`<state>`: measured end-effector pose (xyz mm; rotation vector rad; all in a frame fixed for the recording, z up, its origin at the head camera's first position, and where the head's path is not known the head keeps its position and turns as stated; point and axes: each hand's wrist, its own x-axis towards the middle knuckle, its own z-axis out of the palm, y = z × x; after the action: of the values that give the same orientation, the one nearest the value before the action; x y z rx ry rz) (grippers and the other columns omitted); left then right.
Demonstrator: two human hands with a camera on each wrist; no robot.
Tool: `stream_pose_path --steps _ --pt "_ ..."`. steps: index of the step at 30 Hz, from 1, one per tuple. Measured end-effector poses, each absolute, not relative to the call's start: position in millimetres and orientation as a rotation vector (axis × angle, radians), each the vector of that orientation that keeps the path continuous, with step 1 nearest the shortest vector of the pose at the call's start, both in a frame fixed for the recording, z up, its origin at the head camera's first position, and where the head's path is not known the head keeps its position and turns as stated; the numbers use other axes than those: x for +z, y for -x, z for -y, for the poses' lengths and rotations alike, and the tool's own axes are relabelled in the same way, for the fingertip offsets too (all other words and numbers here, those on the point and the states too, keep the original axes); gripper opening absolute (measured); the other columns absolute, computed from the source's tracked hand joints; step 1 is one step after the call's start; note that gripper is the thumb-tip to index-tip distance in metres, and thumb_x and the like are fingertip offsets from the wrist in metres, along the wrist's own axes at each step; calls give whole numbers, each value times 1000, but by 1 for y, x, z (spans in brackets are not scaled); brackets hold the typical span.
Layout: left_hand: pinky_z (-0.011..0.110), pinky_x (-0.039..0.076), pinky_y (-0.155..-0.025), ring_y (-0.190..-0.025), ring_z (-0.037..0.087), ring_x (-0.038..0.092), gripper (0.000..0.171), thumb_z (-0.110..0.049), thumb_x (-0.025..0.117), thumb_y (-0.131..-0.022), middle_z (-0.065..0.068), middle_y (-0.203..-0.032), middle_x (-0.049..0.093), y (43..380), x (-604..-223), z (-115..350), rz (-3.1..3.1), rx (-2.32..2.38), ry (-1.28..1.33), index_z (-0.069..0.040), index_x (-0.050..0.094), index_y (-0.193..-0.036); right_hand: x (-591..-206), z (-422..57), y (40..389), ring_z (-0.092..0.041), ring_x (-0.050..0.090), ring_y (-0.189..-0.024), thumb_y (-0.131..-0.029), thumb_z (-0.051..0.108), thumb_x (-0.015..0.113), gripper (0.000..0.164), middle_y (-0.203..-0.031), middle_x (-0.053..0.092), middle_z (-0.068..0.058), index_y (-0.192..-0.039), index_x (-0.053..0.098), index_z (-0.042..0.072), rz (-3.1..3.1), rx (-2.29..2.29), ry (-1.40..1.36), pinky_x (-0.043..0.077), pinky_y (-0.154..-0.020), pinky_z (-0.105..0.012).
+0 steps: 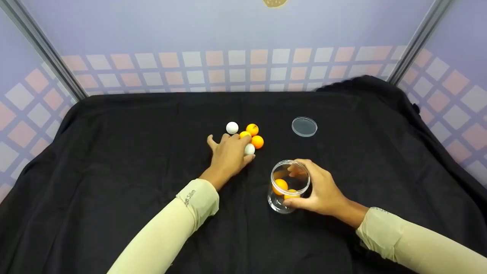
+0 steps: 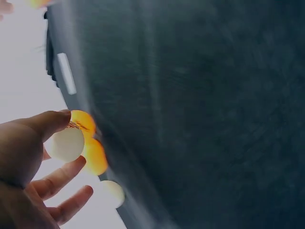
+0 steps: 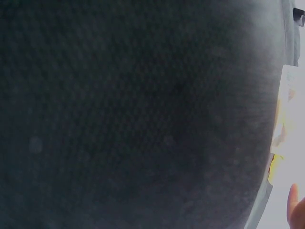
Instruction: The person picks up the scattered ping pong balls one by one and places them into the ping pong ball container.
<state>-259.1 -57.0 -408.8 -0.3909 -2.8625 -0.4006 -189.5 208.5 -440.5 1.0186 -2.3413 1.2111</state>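
My left hand (image 1: pixel 228 154) reaches into a small group of ping-pong balls on the black cloth. Between its thumb and forefinger it pinches a white ping-pong ball (image 2: pixel 66 144); the other fingers are spread. Orange ping-pong balls (image 1: pixel 258 142) lie just beyond the fingertips, and another white ball (image 1: pixel 232 128) sits behind them. My right hand (image 1: pixel 323 190) grips a clear round jar (image 1: pixel 277 201) from its right side. The jar has no lid on and holds two orange balls (image 1: pixel 280 186). In the right wrist view, mostly dark cloth shows.
A clear round lid (image 1: pixel 304 126) lies flat on the black cloth (image 1: pixel 133 152), behind the jar and to the right of the balls. Tiled-pattern walls (image 1: pixel 228 68) enclose the back and sides of the table.
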Motion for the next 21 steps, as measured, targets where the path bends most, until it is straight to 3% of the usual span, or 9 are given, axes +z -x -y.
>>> stream_pose_path --steps 11,16,21 --pt "60 29 -104 -110 15 62 40 -48 77 -86 -8 -111 72 215 -375 30 2500 -804 650 -27 69 -119 -440 -209 190 -19 71 -102 -61 39 98 88 -116 69 -4 -132 57 7 2305 1146 -1032 55 -93 -22" --pt "55 30 -103 -108 13 60 39 -48 76 -87 -9 -107 70 192 -370 17 2444 -846 777 -26 69 -119 -439 -210 189 -17 69 -104 -62 43 97 89 -118 68 0 -134 57 9 2355 1087 -989 53 -94 -24" --pt "58 30 -105 -110 14 59 40 -51 75 -88 -10 -110 70 177 -372 11 2443 -810 876 -27 69 -120 -441 -209 188 -14 66 -104 -62 49 96 91 -118 67 2 -134 57 10 2375 1033 -950 52 -91 -28"
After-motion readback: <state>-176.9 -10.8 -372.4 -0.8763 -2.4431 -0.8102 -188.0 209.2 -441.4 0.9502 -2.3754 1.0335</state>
